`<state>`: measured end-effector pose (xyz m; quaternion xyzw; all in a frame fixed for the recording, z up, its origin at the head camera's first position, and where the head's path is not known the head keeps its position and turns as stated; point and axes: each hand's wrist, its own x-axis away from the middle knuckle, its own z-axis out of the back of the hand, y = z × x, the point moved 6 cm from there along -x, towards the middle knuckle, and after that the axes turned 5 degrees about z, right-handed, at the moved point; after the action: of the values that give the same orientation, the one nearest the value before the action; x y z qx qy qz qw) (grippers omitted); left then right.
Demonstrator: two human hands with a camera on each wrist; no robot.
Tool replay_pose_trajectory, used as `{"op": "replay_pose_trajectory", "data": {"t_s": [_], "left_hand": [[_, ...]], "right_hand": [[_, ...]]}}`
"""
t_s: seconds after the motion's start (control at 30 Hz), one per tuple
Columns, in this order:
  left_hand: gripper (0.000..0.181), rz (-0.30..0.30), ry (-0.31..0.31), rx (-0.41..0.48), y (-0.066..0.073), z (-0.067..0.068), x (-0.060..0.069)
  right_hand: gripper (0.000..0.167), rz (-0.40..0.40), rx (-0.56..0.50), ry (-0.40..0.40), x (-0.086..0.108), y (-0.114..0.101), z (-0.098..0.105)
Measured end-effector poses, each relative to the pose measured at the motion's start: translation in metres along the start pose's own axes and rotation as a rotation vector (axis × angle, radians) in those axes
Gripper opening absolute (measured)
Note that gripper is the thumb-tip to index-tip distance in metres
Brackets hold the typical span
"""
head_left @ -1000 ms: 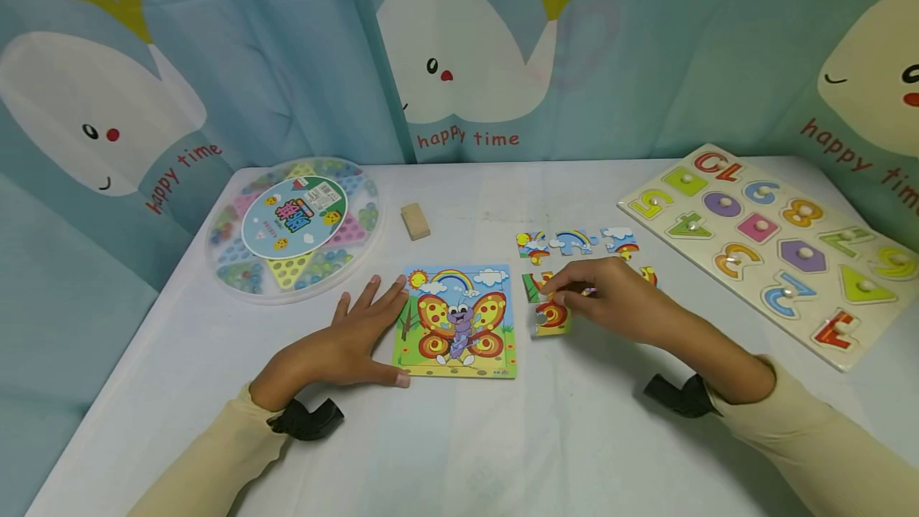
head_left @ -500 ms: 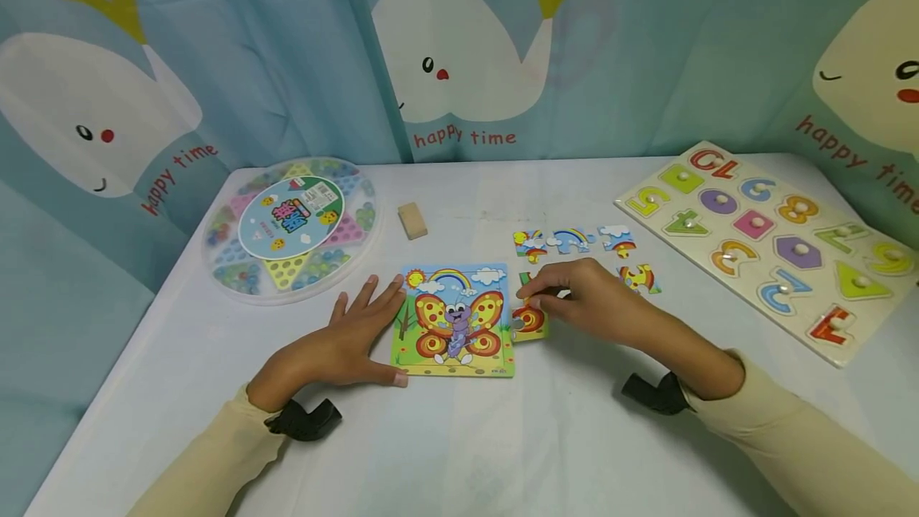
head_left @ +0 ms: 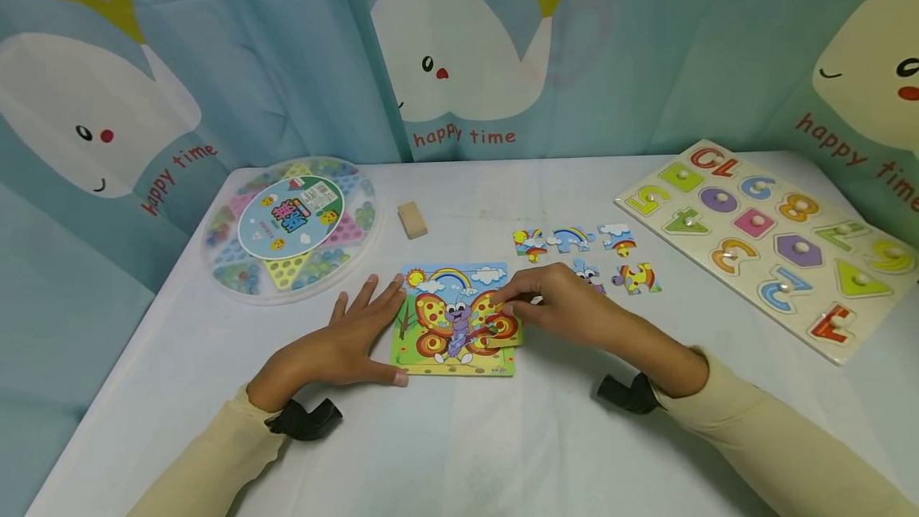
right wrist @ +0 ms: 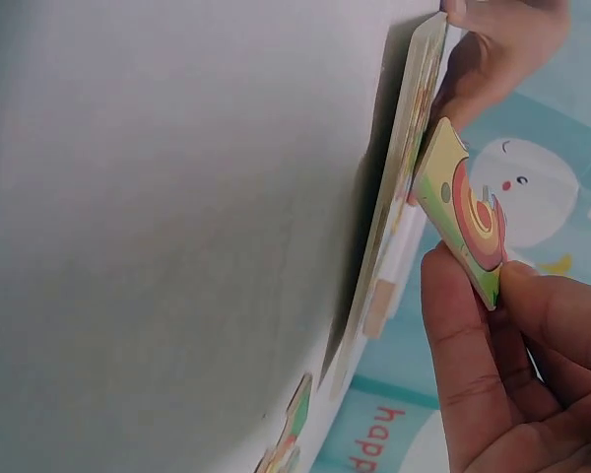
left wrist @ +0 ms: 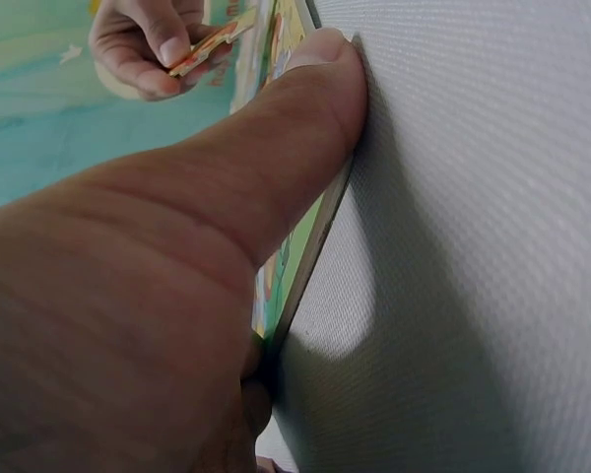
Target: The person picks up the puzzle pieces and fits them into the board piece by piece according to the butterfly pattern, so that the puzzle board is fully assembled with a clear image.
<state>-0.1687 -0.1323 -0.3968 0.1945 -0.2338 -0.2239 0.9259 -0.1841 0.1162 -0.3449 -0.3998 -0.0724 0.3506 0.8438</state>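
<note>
A square butterfly puzzle board (head_left: 438,364) lies flat on the white table. My left hand (head_left: 348,345) rests at its left side with fingers spread, thumb at the lower left edge; the left wrist view shows that thumb (left wrist: 266,133) lying on the board's edge. My right hand (head_left: 563,305) pinches a puzzle piece (right wrist: 465,212) with a red and yellow swirl between thumb and fingers. That piece is held tilted over the right part of the board, above its surface. The right hand's fingers hide part of the butterfly's right wing.
Several loose puzzle pieces (head_left: 572,240) lie in rows right of the board, some partly behind the right hand. A wooden block (head_left: 412,220) sits behind the board. A round marble game box (head_left: 290,226) stands back left; a wooden number puzzle (head_left: 761,242) lies at right.
My right hand has carried the swirl piece leftward from beside the loose pieces to over the board's right part. My left hand stays put.
</note>
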Motion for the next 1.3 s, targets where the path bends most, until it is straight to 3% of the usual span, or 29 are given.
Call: {"op": "replay_pose_trajectory", "data": {"t_s": [0.37,0.83,1.3], "left_hand": [[0.114,0.000,0.003,0.001,0.000,0.001,0.000],[0.114,0.001,-0.003,-0.001,-0.001,0.000,-0.001],[0.114,0.005,-0.005,0.000,0.000,0.000,0.000]], "right_hand": [[0.019,-0.001,-0.043,-0.057,-0.011,-0.008,-0.017],[0.016,-0.121,-0.084,-0.090,-0.013,-0.007,-0.029],[0.019,-0.028,0.011,-0.192,-0.012,-0.008,-0.033]]}}
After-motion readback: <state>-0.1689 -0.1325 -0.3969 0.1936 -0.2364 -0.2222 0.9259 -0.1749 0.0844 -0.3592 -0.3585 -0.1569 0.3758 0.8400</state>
